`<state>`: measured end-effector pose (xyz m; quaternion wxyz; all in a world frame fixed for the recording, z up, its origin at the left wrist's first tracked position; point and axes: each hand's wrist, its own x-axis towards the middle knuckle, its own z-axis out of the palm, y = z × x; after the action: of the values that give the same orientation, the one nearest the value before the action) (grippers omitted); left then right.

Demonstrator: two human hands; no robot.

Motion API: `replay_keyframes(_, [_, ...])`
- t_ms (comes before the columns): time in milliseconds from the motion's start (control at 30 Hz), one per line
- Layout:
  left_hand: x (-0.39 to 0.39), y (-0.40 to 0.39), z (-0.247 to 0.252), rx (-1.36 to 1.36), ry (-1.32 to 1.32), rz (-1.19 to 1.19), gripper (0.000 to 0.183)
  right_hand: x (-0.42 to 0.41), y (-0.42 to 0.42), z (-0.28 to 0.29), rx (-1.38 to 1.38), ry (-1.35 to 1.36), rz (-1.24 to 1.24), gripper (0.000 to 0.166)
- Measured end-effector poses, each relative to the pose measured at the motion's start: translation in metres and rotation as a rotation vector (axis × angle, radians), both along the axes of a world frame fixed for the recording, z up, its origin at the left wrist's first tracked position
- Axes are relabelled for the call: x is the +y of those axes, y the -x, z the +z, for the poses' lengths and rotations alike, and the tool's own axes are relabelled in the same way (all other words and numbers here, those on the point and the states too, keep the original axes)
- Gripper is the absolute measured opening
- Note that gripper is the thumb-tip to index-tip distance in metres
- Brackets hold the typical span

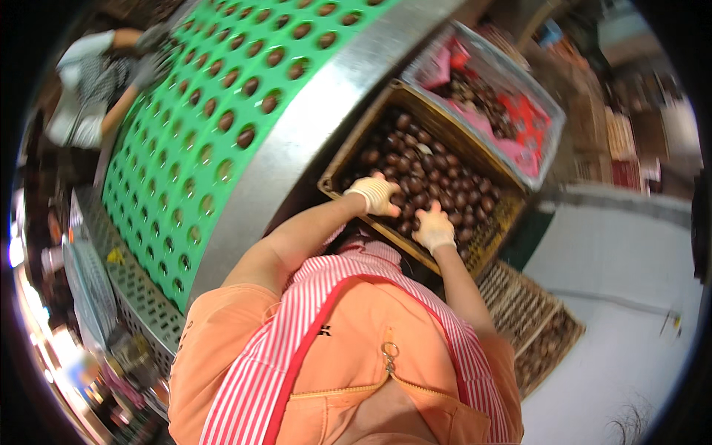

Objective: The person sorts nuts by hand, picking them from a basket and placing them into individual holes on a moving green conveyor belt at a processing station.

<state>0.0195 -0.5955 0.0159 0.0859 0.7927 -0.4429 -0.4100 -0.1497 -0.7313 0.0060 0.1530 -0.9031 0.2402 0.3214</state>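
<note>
A yellowish-brown crate (pixel 384 225) in front of me holds a heap of dark brown, round to oval nuts or fruits (pixel 439 169). My left hand (pixel 376 194), in a pale glove with bare fingertips, reaches over the crate's near edge and touches the heap. To its right, my right hand (pixel 435 227), gloved alike, has its fingers spread down among the brown pieces. Whether either hand grips any piece is hidden by the fingers and the heap. Similar pieces sit in the holes of a green perforated conveyor (pixel 183 139) at the left.
A wide metal rim (pixel 311 117) runs between conveyor and crate. Beyond the crate stands a grey bin (pixel 548 147) with pink and red plastic and more brown pieces. A slatted crate (pixel 523 311) lies at the right. Across the conveyor, a co-worker's gloved hands (pixel 153 61) are at its edge.
</note>
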Motion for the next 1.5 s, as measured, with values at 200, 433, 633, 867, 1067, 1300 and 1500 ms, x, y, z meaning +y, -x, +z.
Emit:
replay_keyframes(200, [0.02, 0.006, 0.009, 0.253, 0.339, 0.366, 0.071, -0.011, -0.009, 0.011, 0.104, -0.138, -0.031, 0.06])
replay_keyframes(433, [0.072, -0.004, 0.045, 0.861, 0.763, 0.72, 0.051, -0.013, 0.001, 0.003, 0.038, -0.188, -0.089, 0.058])
replay_keyframes(633, [0.184, -0.04, 0.084, 0.778, 0.768, 0.882, 0.06, -0.071, 0.03, -0.027, -0.341, -0.676, -0.74, 0.047])
replay_keyframes(867, [0.332, -0.111, 0.067, 0.367, 1.003, 1.463, 0.056, 0.023, -0.11, 0.07, -0.528, -1.601, -1.103, 0.045])
replay_keyframes(1067, [0.342, -0.149, 0.011, -0.44, 0.646, 1.212, 0.055, 0.21, -0.322, 0.119, -0.95, -0.23, 0.458, 0.042])
replay_keyframes(1300, [0.379, -0.206, 0.035, -0.573, 0.344, 1.305, 0.058, 0.292, -0.423, 0.078, -0.538, 0.132, 0.769, 0.034])
replay_keyframes(1500, [0.407, -0.245, 0.031, -0.433, 0.302, 1.148, 0.054, 0.324, -0.471, 0.076, -0.51, -0.01, 0.848, 0.048])
